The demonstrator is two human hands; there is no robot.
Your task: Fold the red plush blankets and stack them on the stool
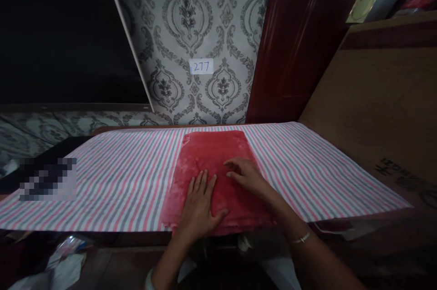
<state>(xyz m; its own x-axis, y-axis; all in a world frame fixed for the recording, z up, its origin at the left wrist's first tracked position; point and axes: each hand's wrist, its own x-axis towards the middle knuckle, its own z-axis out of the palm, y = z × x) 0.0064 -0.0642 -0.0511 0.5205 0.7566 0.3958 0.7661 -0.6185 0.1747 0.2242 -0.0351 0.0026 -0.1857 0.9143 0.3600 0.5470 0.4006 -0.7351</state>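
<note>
A flat, red, layered stack [218, 149] of thin sheet material lies in front of me; I cannot tell whether it is plastic or cloth. Its near edge shows several layers and hangs slightly over the table's front. My left hand [200, 208] rests flat on its near left part, fingers spread and thumb out to the right. Over the right side of the stack is my right hand [246, 175], its fingers curved and a gap between thumb and forefinger. Nothing shows between those fingers. Whether the right fingertips touch the red surface is hard to tell.
A striped cloth [119, 180] covers the table under the stack. At the left stands a large dark screen [64, 39]. A big cardboard box [375, 99] borders the right side, beside a dark red panel [293, 39]. Patterned wallpaper carries a paper label [201, 66].
</note>
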